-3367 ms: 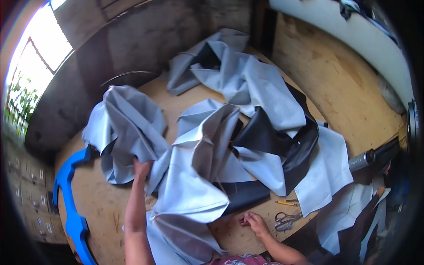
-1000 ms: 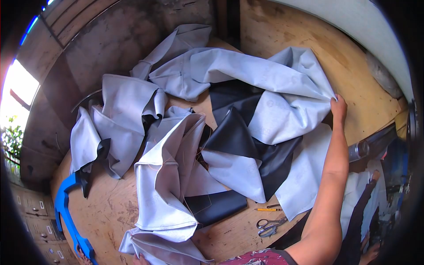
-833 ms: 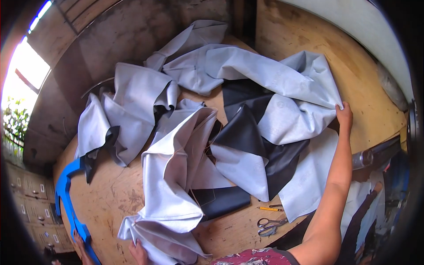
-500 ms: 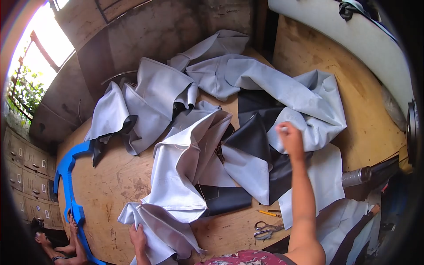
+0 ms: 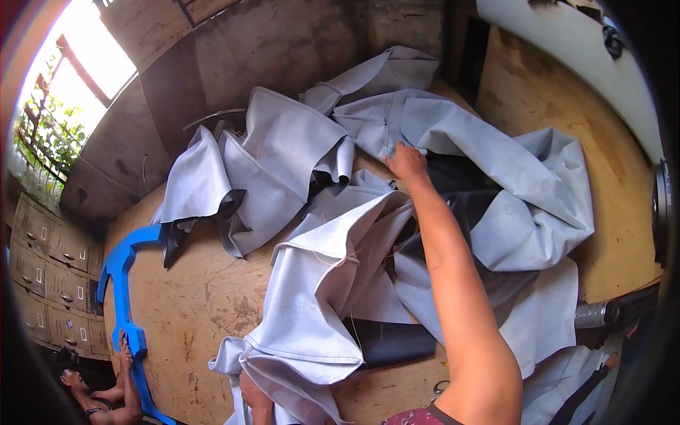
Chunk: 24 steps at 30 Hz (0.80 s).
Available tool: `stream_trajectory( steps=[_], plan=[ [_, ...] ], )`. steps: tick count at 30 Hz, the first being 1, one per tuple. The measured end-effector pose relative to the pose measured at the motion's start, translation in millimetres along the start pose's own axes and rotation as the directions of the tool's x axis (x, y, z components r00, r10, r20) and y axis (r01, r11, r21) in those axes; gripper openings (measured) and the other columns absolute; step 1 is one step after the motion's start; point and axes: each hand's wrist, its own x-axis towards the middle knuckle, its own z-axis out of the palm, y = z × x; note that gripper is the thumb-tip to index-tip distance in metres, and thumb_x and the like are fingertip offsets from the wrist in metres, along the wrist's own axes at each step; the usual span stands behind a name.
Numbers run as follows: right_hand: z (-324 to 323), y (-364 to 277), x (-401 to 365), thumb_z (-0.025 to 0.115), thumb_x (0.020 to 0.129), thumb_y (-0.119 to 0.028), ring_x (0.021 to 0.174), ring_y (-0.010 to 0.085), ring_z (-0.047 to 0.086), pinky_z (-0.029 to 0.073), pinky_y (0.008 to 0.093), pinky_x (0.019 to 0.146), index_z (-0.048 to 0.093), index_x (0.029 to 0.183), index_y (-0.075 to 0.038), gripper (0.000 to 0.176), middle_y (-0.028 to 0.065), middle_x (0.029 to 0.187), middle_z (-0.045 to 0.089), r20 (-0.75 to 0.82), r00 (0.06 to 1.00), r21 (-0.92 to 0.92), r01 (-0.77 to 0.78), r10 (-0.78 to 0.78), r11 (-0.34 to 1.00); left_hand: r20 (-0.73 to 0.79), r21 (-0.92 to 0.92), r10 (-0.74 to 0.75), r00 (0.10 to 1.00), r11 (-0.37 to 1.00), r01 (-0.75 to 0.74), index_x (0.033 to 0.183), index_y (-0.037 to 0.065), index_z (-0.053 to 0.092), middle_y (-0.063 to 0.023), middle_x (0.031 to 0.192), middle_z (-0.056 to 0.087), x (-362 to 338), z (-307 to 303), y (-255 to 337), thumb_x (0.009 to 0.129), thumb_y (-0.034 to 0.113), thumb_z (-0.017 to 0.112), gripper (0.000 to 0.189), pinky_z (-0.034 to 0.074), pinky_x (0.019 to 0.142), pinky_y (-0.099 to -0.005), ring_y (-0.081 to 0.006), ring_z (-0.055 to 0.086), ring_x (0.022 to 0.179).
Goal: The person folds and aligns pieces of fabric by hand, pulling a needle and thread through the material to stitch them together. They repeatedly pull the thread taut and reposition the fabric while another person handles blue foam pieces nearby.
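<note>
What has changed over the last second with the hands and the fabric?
The right hand let go of the right edge of the grey fabric, lifted, then swung left and further away, and now lies on the folds in the middle of the pile. The left hand stayed at the fabric's near edge. The blue frame and the wooden table are as they were.

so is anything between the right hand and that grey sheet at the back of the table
Nothing visible. The right hand is at the edge of the grey sheet, touching it. The forearm only passes above the raised fold nearer the person, and that fold does not block it.
</note>
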Motion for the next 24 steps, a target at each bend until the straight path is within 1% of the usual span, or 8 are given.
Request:
stream_trajectory(
  steps=[6, 11, 13, 15, 19, 20, 22, 24],
  plan=[
    [43.3, 25.9, 20.6, 0.058, 0.091, -0.03, 0.096, 0.0375, 0.067, 0.053, 0.0483, 0.082, 0.06, 0.106, -0.005, 0.03, 0.0223, 0.096, 0.069, 0.111, 0.99, -0.119, 0.1, -0.087, 0.988, 0.018, 0.075, -0.016, 1.0, 0.997, 0.015, 0.133, 0.011, 0.051, -0.0164, 0.107, 0.062, 14.0, 49.5, -67.4, 0.081, 0.042, 0.07, 0.063, 0.047, 0.084, -0.0496, -0.0381, 0.061, 0.099],
    [0.4, 89.4, 37.1, 0.042, 0.094, -0.022, 0.093, 0.0453, 0.065, 0.051, 0.0556, 0.083, 0.06, 0.11, -0.007, 0.028, 0.0254, 0.096, 0.068, -0.132, 0.983, -0.131, -0.147, 0.13, 0.98, -0.012, 0.036, -0.058, 0.998, 0.998, 0.058, 0.135, 0.01, 0.048, -0.0178, 0.112, 0.062, 12.5, 44.5, -54.4, 0.08, 0.04, 0.069, 0.066, 0.047, 0.086, -0.0495, -0.0405, 0.061, 0.101],
    [-19.1, 109.2, 39.4, 0.048, 0.094, -0.018, 0.095, 0.0406, 0.066, 0.054, 0.0528, 0.08, 0.06, 0.109, -0.006, 0.023, 0.0221, 0.099, 0.069, -0.184, 0.966, -0.164, -0.213, 0.182, 0.963, -0.148, 0.079, 0.156, 0.977, 0.986, -0.146, 0.137, 0.011, 0.047, -0.0176, 0.11, 0.063, 5.2, 38.8, -47.2, 0.082, 0.038, 0.068, 0.065, 0.048, 0.085, -0.0501, -0.0409, 0.061, 0.101],
    [-42.7, 102.1, 15.2, 0.061, 0.091, -0.03, 0.077, 0.0325, 0.069, 0.053, 0.0452, 0.068, 0.061, 0.114, -0.009, 0.031, 0.0176, 0.082, 0.069, -0.276, 0.96, -0.127, -0.09, 0.052, 0.988, 0.043, 0.086, -0.083, 0.996, 0.993, 0.079, 0.137, 0.013, 0.047, -0.0174, 0.11, 0.062, 10.2, 31.9, -44.0, 0.081, 0.037, 0.068, 0.065, 0.048, 0.083, -0.0504, -0.0402, 0.06, 0.103],
    [-95.0, 33.1, -83.8, 0.076, 0.079, -0.048, 0.05, 0.0151, 0.045, 0.04, 0.0316, 0.052, 0.061, 0.121, -0.012, 0.057, 0.0086, 0.057, 0.051, 0.046, 0.911, 0.495, 0.335, -0.409, 0.802, -0.027, -0.023, 0.222, 0.975, 0.975, -0.223, 0.131, 0.011, 0.054, -0.0218, 0.106, 0.065, 10.4, 0.9, 11.1, 0.079, 0.035, 0.069, 0.06, 0.049, 0.082, -0.0496, -0.0398, 0.063, 0.098],
    [-96.9, 18.1, -104.6, 0.076, 0.079, -0.048, 0.05, 0.0151, 0.045, 0.04, 0.0316, 0.052, 0.061, 0.121, -0.012, 0.057, 0.0086, 0.057, 0.051, 0.078, 0.897, 0.517, 0.336, -0.435, 0.787, 0.002, -0.033, 0.357, 0.934, 0.934, -0.357, 0.129, 0.009, 0.056, -0.0232, 0.108, 0.066, 17.1, 0.9, 7.4, 0.079, 0.037, 0.068, 0.059, 0.049, 0.083, -0.049, -0.04, 0.063, 0.1],
    [-92.4, -14.3, -136.0, 0.07, 0.087, -0.031, 0.053, 0.0212, 0.051, 0.043, 0.0327, 0.056, 0.064, 0.113, -0.01, 0.034, 0.0142, 0.061, 0.053, 0.343, 0.805, 0.539, 0.254, -0.485, 0.803, 0.084, -0.05, 0.175, 0.981, 0.984, -0.171, 0.125, 0.005, 0.056, -0.0236, 0.107, 0.065, 12.6, -13.4, 23.0, 0.081, 0.038, 0.065, 0.056, 0.047, 0.085, -0.0507, -0.0431, 0.06, 0.101],
    [-49.4, -21.3, -142.5, 0.068, 0.087, -0.026, 0.062, 0.0296, 0.059, 0.045, 0.037, 0.059, 0.063, 0.11, -0.009, 0.029, 0.018, 0.067, 0.058, 0.2, 0.788, 0.588, 0.379, -0.582, 0.715, -0.043, 0.076, 0.187, 0.981, 0.98, -0.184, 0.111, 0.001, 0.058, -0.0259, 0.104, 0.065, 16.5, 17.7, -25.5, 0.086, 0.039, 0.062, 0.045, 0.045, 0.082, -0.0534, -0.0449, 0.061, 0.098]
  ],
)
